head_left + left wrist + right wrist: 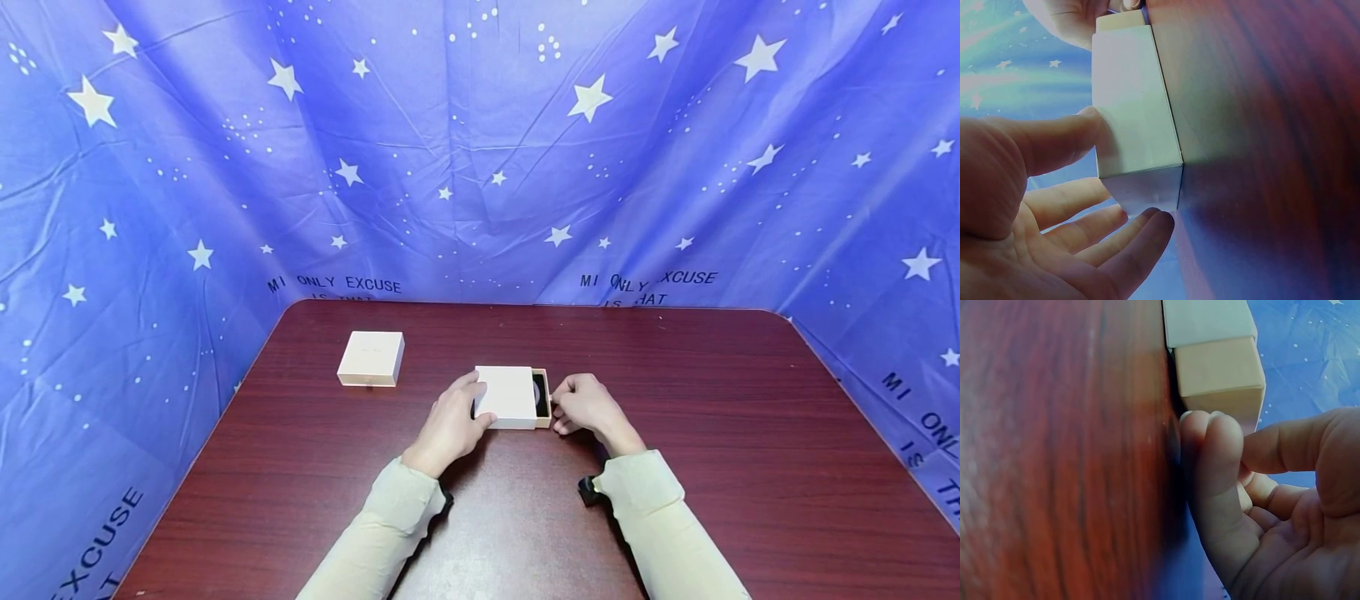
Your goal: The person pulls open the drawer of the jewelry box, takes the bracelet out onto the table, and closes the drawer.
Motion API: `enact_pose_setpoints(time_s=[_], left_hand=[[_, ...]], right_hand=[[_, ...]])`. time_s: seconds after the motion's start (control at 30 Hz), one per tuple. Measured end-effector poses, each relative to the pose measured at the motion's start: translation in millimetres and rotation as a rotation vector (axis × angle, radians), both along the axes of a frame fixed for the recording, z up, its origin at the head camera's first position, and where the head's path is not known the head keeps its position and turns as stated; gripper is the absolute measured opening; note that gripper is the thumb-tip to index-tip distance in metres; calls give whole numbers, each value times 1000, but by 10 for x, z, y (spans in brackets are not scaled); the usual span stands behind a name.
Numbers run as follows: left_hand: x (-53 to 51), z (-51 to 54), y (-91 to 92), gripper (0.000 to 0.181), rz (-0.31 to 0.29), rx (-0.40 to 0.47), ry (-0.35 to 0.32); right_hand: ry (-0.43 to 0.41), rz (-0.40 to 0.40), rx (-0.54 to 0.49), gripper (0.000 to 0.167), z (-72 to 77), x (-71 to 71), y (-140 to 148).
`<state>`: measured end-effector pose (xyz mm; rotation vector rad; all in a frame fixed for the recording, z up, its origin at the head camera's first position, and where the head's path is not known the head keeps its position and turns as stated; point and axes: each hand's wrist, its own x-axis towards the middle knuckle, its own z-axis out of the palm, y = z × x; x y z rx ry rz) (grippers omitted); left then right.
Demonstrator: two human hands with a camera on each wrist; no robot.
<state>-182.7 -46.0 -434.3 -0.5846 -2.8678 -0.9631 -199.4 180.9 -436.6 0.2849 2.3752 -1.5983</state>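
A white sliding drawer box [507,393] lies on the table, its tan inner drawer [543,422] sticking partly out of the right side. Inside the drawer's exposed part is a black lining with a pale curved shape; the rest is hidden under the sleeve. My left hand [448,421] grips the sleeve's left end, the thumb [1063,145] on the near side and the fingers around the end and far side. At the drawer's outer end, my right hand [588,408] has its fingers curled and pinches the small pull tab, which the fingers mostly hide in the right wrist view.
Another white box [372,357], closed, with a small tab on its front, sits at the back left of the dark red wooden table [750,433]. Blue curtains [465,150] with white stars hang behind the table and along both sides.
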Motion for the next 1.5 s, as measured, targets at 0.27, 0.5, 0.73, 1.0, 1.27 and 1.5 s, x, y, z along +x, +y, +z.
enact_pose_setpoints(time_s=[0.27, 0.5, 0.73, 1.0, 1.27, 1.5], left_hand=[[6, 9, 5, 44, 6, -6, -7], [4, 12, 5, 44, 3, -5, -12], [1, 12, 7, 45, 6, -8, -21], [0, 10, 19, 44, 6, -6, -18], [5, 0, 24, 44, 10, -10, -33], [9, -3, 13, 44, 14, -3, -36]], right_hand=[[-6, 9, -6, 14, -10, -14, 35], [-13, 3, -23, 10, -33, -30, 57], [-12, 6, -26, 11, -48, -31, 67], [-14, 13, -32, 13, -40, -15, 99], [0, 17, -48, 14, -64, 13, 126], [11, 19, -50, 14, -81, 1, 115]])
